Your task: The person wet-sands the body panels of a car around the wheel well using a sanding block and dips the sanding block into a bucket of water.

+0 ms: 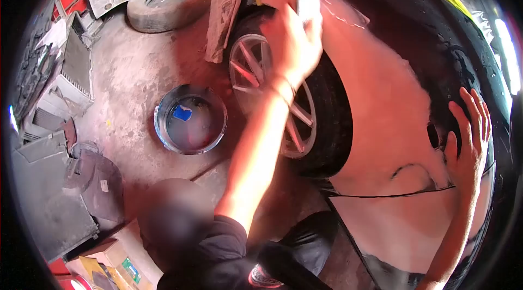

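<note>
At the front wheel arch, my left hand is closed around a small pale block, pressed to the top of the car's fender. Glare washes out the block, so its exact kind is unclear. The fender is dull pinkish with a wet-looking sheen and dark patches at its borders. Fingers spread, my right hand rests flat against the dark upper bodywork on the right. Below the left hand is the car's wheel, with a silver spoked rim. Beneath the fender, the door panel is similarly pale.
A round basin of cloudy liquid with a blue piece in it stands on the floor. Newspaper hangs by the wheel arch. A loose tyre lies beyond. Dark panels and a cardboard box stand at left.
</note>
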`<state>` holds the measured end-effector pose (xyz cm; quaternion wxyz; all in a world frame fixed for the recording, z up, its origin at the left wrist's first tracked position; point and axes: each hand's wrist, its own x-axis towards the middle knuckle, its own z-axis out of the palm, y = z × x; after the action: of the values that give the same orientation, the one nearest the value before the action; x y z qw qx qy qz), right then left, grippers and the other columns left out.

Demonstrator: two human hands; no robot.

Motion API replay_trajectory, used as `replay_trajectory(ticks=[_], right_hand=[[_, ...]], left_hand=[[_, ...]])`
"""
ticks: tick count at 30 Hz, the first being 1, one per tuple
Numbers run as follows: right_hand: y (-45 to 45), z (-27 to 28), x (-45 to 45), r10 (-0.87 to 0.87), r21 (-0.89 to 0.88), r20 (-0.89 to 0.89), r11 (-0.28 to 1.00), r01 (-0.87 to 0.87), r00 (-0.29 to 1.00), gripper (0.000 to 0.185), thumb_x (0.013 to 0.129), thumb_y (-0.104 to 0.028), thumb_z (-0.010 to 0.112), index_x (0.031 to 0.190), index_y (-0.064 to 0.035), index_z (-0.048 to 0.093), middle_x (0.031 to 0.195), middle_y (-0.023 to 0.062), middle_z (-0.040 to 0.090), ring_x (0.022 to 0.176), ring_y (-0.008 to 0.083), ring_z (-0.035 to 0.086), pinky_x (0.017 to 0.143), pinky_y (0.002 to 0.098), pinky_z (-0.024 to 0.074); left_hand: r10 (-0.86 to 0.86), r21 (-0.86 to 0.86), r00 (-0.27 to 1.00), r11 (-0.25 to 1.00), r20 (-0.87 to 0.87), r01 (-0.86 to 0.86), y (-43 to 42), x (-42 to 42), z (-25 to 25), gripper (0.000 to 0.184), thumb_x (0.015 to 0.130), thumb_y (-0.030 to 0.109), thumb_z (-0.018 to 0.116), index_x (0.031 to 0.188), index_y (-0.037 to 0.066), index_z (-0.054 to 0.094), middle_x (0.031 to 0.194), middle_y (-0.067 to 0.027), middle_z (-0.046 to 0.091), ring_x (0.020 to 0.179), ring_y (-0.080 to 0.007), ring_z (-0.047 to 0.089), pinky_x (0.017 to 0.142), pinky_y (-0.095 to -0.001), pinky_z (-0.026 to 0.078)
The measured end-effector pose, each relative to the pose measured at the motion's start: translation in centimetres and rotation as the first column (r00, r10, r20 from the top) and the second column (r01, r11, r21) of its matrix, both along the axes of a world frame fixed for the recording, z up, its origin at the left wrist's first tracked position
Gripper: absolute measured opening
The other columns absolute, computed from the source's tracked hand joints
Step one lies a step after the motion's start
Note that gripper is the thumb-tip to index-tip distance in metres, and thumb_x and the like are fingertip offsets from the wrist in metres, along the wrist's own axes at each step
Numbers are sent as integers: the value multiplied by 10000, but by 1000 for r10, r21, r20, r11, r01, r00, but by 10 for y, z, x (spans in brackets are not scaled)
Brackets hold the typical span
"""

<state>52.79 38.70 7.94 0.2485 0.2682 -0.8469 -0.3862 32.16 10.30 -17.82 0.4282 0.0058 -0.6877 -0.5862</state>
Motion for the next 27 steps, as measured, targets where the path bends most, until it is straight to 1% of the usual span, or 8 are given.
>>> replay_trajectory(ticks=[1,5,8,15,18,21,25,27], right_hand=[[1,1,-1,2,2,-2,1000,-2,1000,575,850,19,630,1408,-102,699,1666,131,569,1598,381,479,1353,607,341],[4,4,0,-12,33,10,999,12,1000,588,858,9,629,1436,-86,679,1675,136,556,1601,384,473,1351,603,335],[2,1,1,-38,35,-1,999,38,999,552,897,-21,623,1445,-70,670,1684,146,543,1609,387,459,1352,606,326],[8,3,-4,-21,46,31,999,20,999,461,1005,-115,580,1458,-61,650,1686,170,533,1613,412,445,1337,617,321],[12,4,-5,-38,75,26,997,36,999,448,1028,-145,578,1463,-58,641,1680,185,532,1602,434,452,1320,627,333],[15,4,-6,-27,84,39,996,24,999,427,1062,-166,563,1468,-56,633,1678,200,528,1591,451,459,1310,634,342],[17,5,-4,-62,85,47,995,57,997,413,1121,-213,520,1495,-63,612,1681,208,522,1587,473,453,1299,646,354],[15,5,-2,-72,96,49,993,68,996,419,1144,-241,499,1509,-60,599,1690,213,511,1591,476,445,1299,643,352]], left_hand=[[-128,130,990,982,-52,134,-26,-19,10,385,976,273,811,1089,-43,623,951,-265,754,888,-502,732,802,-601,535],[49,5,982,999,-180,-49,8,13,-3,310,1010,184,777,1230,-4,666,1040,-220,784,915,-408,784,805,-487,614],[28,-52,995,998,-100,-33,41,71,-15,339,1006,182,760,1290,13,682,1134,-216,773,1030,-425,783,906,-513,616],[-74,173,973,984,217,36,-88,-99,-27,366,976,253,803,1131,-49,665,1096,-273,777,1014,-438,781,876,-529,615],[-12,169,997,985,-70,24,-41,-49,-26,369,978,182,750,1252,-22,610,1125,-233,742,1054,-442,735,931,-622,489],[-104,44,994,993,-35,106,-2,10,-26,424,954,185,772,1279,-20,593,1187,-227,661,1124,-412,669,956,-533,399],[-122,268,993,956,-6,119,-57,-59,-24,369,979,193,759,1239,-20,607,1179,-241,704,1103,-431,702,942,-586,453],[-222,262,951,951,216,163,-93,-96,-25,307,1004,216,739,1141,-26,610,1125,-235,722,1056,-439,718,913,-592,476]])
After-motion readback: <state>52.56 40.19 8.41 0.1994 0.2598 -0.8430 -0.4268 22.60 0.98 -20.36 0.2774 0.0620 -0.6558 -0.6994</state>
